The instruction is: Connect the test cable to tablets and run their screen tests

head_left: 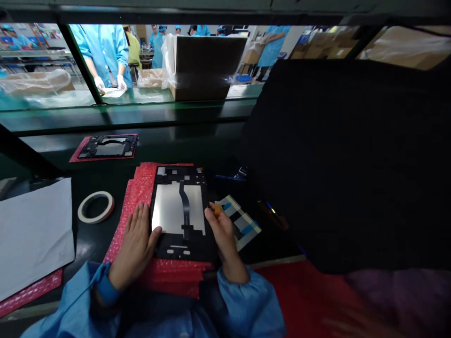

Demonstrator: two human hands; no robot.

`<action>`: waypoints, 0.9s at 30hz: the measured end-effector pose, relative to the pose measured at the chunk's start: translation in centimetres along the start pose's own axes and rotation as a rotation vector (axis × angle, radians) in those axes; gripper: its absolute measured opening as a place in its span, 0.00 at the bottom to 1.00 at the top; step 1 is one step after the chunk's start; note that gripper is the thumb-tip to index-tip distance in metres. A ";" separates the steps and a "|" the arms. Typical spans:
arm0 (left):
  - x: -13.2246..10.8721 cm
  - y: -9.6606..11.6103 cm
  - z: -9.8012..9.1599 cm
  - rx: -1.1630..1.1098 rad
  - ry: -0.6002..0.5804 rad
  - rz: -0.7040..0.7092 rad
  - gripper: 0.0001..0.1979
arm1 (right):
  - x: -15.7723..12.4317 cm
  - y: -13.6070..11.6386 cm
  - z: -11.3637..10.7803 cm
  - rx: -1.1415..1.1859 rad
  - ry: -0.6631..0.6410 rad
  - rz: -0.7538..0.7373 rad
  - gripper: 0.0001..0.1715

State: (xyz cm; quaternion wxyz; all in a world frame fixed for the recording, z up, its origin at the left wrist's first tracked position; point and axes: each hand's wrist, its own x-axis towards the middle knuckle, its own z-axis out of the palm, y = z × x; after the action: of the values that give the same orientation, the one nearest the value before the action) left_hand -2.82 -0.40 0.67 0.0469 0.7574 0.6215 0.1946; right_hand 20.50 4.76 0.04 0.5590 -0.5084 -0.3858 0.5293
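Note:
A black-framed tablet panel (178,211) with a silver centre and a dark ribbon strip lies on a stack of red bubble-wrap bags (141,188). My left hand (136,244) rests flat on the panel's lower left edge, holding nothing. My right hand (221,230) is at the panel's right edge and pinches a small orange tab (217,210) between its fingertips. Beside that hand lies a printed sheet with blue and white patches (243,225), partly hidden by my fingers.
A roll of white tape (96,206) and a white paper sheet (31,239) lie to the left. Another black panel (107,148) sits on red bubble wrap behind. A large black cover (345,159) fills the right. Through a window, a gloved co-worker (105,51) stands near a cardboard box (204,68).

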 end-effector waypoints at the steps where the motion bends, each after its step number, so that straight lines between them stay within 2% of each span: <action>1: -0.3 0.3 0.1 -0.009 0.006 -0.002 0.36 | 0.0 0.1 0.0 -0.017 -0.001 -0.001 0.28; 6: 0.7 0.7 -1.2 0.054 -0.049 -0.001 0.34 | 0.3 0.9 -0.2 -0.294 -0.070 -0.110 0.28; 9: 2.9 0.6 -2.6 0.132 -0.111 0.014 0.33 | 0.1 1.2 -0.3 -0.450 -0.086 -0.201 0.29; 12: 5.3 1.1 -3.3 0.120 -0.230 0.043 0.32 | 0.0 1.2 -0.1 -0.496 -0.082 -0.241 0.25; 15: 6.7 2.0 -3.0 0.108 -0.300 0.024 0.34 | 0.2 1.0 0.2 -0.427 -0.086 -0.206 0.20; 18: 7.1 2.3 -2.4 0.046 -0.293 -0.011 0.36 | 0.6 0.7 0.3 -0.250 -0.111 -0.086 0.19; 23: 7.2 0.1 -2.4 -0.224 -0.076 -0.116 0.33 | 0.9 0.3 -0.2 -0.017 -0.077 0.032 0.26; 27: 7.2 -1.3 -2.5 -0.407 -0.096 -0.241 0.32 | 0.7 0.2 -0.5 0.089 -0.073 0.048 0.28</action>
State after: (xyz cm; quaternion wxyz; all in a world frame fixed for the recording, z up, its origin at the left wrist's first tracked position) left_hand -3.85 6.33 4.28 0.2510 0.6612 0.6523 0.2727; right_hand 21.11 5.38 -0.30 0.5536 -0.4726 -0.3697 0.5775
